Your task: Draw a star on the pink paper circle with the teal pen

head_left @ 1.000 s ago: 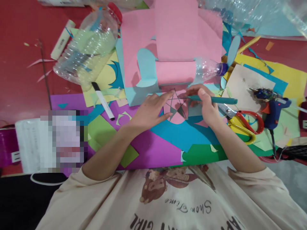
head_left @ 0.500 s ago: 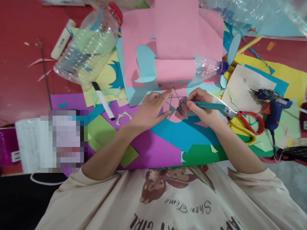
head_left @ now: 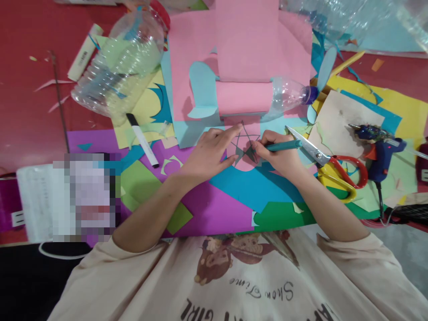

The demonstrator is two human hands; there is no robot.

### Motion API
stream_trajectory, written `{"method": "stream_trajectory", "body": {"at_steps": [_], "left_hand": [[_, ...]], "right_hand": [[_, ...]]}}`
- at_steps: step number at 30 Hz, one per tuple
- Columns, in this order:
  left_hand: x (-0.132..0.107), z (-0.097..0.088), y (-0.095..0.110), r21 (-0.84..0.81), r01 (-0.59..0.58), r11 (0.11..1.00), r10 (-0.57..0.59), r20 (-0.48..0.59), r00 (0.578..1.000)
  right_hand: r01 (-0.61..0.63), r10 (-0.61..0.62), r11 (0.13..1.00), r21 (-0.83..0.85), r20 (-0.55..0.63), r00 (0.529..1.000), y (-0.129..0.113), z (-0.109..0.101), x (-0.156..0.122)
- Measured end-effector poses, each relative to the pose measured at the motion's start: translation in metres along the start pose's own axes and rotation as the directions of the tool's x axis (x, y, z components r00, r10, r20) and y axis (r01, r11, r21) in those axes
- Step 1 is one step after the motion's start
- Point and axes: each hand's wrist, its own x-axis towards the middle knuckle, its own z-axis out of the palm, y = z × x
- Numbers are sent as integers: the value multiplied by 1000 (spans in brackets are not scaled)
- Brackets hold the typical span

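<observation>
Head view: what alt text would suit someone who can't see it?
A person's right hand grips a teal pen at a star drawn on pink paper, the left hand resting on the paper. Just beyond lies a pink-wrapped bottle; scissors and a blue glue gun lie to the right.

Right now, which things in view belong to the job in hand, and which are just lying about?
In use:
- teal pen, in the right hand
- starred pink paper, under the left hand

Lying about, it seems:
- scissors
- blue glue gun
- black-and-white marker
- red-capped bottle
</observation>
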Motion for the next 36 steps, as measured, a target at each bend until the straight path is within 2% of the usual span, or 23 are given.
{"method": "stream_trajectory", "body": {"at_steps": [8,12,17,19,29,36], "left_hand": [[0,0,-1,-3,1,1000,-1,-3,1000],[0,1,-3,-6,-10,1000,10,-10,1000],[0,2,-3,1,-14,1000,14,-18,1000],[0,1,-3,6,-13,1000,13,-9,1000],[0,1,-1,0,-15,1000,15,-27,1000],[0,2,-2,-19,-9,1000,8,-26,1000]], "right_hand": [[-86,86,996,-12,78,993,-4,-2,-2],[-71,71,997,-2,96,993,-2,-2,-3],[-50,44,985,164,37,998,-4,-2,-2],[-44,44,982,182,5,999,-5,-2,-2],[-59,58,998,-14,-37,998,-4,3,-2],[-84,87,995,-59,50,995,-6,0,-2]]}}
